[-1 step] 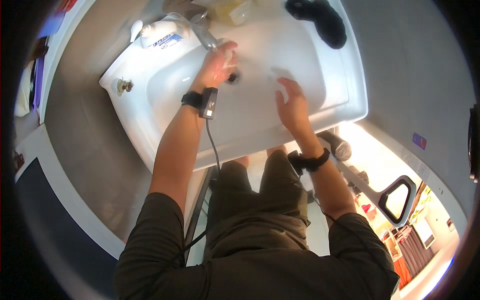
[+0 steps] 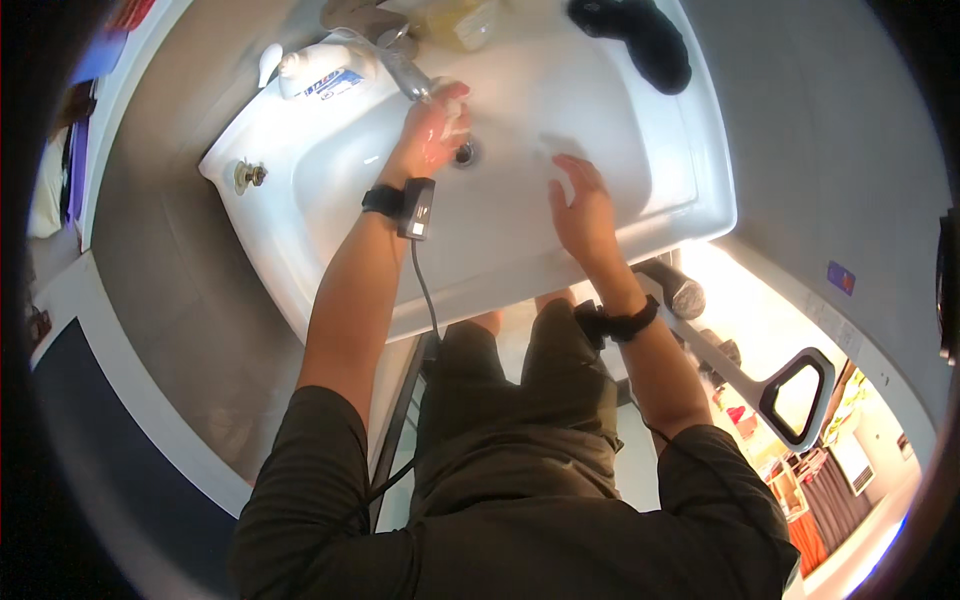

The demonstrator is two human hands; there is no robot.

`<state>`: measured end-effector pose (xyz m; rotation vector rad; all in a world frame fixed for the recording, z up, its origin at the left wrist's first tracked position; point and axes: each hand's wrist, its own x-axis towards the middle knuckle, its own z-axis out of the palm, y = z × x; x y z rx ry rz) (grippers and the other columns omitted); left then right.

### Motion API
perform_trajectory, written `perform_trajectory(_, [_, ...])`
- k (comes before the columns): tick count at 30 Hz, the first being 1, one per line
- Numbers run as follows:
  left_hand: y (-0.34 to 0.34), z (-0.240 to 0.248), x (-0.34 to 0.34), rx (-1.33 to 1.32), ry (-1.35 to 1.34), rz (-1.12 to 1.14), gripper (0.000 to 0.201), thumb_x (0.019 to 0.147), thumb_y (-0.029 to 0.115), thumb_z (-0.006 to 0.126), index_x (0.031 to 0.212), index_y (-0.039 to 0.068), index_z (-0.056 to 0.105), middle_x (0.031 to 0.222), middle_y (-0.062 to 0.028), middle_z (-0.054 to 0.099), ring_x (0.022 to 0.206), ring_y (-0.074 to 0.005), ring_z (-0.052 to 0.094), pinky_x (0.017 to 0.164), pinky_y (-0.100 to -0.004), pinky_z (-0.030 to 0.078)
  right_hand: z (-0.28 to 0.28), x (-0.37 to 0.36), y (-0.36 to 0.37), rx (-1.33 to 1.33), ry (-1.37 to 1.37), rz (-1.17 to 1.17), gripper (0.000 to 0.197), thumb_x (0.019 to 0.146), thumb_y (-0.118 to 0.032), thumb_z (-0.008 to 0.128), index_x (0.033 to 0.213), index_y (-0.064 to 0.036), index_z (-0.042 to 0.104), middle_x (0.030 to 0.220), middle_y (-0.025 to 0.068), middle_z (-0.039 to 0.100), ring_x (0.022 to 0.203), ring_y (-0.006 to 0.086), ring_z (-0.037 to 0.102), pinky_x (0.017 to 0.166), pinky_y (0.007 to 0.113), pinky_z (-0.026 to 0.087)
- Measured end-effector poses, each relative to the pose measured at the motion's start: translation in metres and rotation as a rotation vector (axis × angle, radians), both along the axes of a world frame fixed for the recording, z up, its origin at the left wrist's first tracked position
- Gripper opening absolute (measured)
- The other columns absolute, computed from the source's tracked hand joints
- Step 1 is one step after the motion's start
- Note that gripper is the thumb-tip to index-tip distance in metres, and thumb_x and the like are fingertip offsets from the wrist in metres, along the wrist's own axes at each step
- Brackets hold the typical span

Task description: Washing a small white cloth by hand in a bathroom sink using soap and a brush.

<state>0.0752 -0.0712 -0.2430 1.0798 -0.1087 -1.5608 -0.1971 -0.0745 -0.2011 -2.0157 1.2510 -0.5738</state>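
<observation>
My left hand (image 2: 430, 135) is under the end of the chrome tap (image 2: 407, 78) in the white sink (image 2: 510, 255), near the dark drain hole (image 2: 463, 153). Its skin looks wet, with a whitish patch of water or suds across the fingers, which are apart; I make out no solid object in it. Over the right side of the basin hovers my right hand (image 2: 585, 212), open, thumb apart from the fingers and nothing held. A black strap with a small box and cable circles my left wrist; another black strap is on my right wrist.
A white bottle (image 2: 320, 72) with a blue label lies at the sink's back left. Beyond the tap is a yellowish translucent bag-like item (image 2: 463, 22). A black, bunched dark item (image 2: 655, 50) rests on the back right rim. Right of me stands a grey-white handle (image 2: 797, 400).
</observation>
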Motion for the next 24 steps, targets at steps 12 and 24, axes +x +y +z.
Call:
perform_trajectory(12, [0.016,0.024,-0.013,-0.143,0.251,-0.08,0.06,0.105,0.045,0.048,0.149,0.005,0.039,0.136,-0.0244,0.056,0.128,-0.0399,0.054,0.112,-0.054,0.04,0.004,0.095,0.021,-0.007,-0.198,0.199,0.051,0.091,-0.011,0.061,0.14,-0.0021,0.051,0.145,0.0217,0.049,0.135,0.0392,0.047,0.109,0.045,0.044])
perform_trajectory(24, [0.011,0.018,-0.004,-0.133,0.123,0.171,0.041,0.104,0.026,0.053,0.139,0.007,0.046,0.134,-0.0197,0.055,0.126,-0.033,0.055,0.104,-0.0448,0.05,0.011,0.11,0.038,-0.169,-0.067,0.29,0.053,0.083,-0.004,0.06,0.136,-0.0051,0.058,0.151,0.0167,0.046,0.141,0.0361,0.042,0.12,0.054,0.027])
